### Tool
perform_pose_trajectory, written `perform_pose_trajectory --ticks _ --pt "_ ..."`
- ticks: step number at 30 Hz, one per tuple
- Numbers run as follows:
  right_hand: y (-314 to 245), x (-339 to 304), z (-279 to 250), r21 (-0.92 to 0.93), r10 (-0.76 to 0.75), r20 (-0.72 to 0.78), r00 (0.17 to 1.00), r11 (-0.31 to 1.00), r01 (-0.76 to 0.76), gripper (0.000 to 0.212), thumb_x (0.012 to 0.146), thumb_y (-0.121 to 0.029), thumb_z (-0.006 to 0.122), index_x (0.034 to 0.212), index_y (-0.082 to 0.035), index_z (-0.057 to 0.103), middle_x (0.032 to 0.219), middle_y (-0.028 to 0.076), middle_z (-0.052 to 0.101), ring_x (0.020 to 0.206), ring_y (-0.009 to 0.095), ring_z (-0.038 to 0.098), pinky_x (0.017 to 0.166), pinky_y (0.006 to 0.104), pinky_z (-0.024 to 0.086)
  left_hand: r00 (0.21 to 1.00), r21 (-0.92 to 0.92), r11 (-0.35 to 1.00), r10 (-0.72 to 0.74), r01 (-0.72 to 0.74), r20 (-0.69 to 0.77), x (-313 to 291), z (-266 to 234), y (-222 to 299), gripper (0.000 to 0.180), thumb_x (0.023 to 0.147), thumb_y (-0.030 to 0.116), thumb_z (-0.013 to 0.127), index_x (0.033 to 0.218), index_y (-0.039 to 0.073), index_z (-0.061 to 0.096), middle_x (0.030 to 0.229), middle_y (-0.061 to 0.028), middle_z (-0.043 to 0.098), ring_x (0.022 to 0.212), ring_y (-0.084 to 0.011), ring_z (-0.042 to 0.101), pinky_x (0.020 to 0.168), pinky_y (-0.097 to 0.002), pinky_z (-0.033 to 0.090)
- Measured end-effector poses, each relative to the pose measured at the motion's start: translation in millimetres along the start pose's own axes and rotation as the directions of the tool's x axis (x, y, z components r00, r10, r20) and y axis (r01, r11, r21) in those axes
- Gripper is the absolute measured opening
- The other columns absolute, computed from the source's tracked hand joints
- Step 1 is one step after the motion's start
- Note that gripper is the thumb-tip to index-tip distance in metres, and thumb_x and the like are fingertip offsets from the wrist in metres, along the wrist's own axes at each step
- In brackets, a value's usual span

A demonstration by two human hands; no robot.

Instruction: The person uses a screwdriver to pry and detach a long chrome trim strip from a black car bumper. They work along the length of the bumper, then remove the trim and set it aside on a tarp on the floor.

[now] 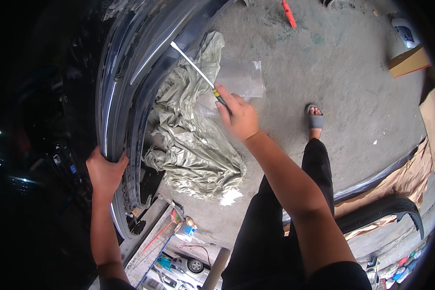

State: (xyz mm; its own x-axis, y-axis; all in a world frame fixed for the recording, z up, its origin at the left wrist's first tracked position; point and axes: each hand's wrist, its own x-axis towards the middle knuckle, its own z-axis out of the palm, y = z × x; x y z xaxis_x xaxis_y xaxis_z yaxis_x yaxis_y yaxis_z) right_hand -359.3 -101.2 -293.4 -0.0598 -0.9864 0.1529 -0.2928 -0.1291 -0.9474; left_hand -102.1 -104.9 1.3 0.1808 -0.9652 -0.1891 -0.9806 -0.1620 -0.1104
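I count two hands, one left hand [106, 169] and one right hand [240, 117], along with two black trouser legs [318, 162] and one grey sandal [316, 123]. Just one screwdriver [193, 65], and one red thing [289, 13], dunno what exactly. Then one crumpled silvery sheet [193, 135], one flat piece of clear plastic [244, 77], one spread of brown paper [396, 181], one cardboard box [409, 63] and one white jug [404, 32]. Lower down: one curved black part [379, 212], one brownish tube [217, 268], and one car wheel [195, 266]. The dark bodywork [123, 92] has several long strips — can't get an honest number. Same for the colourful pile [405, 268] — too small to count.
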Motion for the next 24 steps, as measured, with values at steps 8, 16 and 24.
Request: perform_pose_trajectory --ticks 8,16,24 --pt "-99 52 -152 -0.332 0.192 0.255 0.948 0.938 -0.101 0.045 0.095 -0.019 0.074 0.140 -0.020 0.070 0.080 0.016 0.073 0.068 0.036 0.072 0.063 0.0440 0.057 0.998 0.037 0.999 0.017 -0.016 -0.052 3 15 -15 0.039 0.071 0.022 0.087 0.091 -0.006 0.069 0.084 -0.0260 0.073 0.078 -0.0440 0.075 0.070 -0.0450 0.060" --pt "-132 145 -173 -0.558 0.201 0.390 0.899 0.828 0.058 0.035 0.095 -0.019 0.068 0.129 -0.015 0.075 0.078 0.017 0.073 0.074 0.039 0.073 0.068 0.0471 0.058 0.998 0.064 0.996 -0.062 0.063 -0.023 3 18 -20 0.039 0.072 0.022 0.086 0.097 -0.005 0.070 0.089 -0.0286 0.072 0.085 -0.0472 0.073 0.073 -0.0475 0.060" --pt "-201 206 -154 -0.704 0.439 0.551 0.710 0.701 0.114 0.030 0.095 -0.014 0.059 0.119 -0.010 0.077 0.100 0.018 0.078 0.090 0.039 0.078 0.075 0.0473 0.063 0.999 0.083 0.996 -0.017 0.021 -0.052 -2 22 -29 0.040 0.070 0.025 0.088 0.095 -0.001 0.070 0.087 -0.0242 0.074 0.081 -0.0438 0.074 0.072 -0.0486 0.061"
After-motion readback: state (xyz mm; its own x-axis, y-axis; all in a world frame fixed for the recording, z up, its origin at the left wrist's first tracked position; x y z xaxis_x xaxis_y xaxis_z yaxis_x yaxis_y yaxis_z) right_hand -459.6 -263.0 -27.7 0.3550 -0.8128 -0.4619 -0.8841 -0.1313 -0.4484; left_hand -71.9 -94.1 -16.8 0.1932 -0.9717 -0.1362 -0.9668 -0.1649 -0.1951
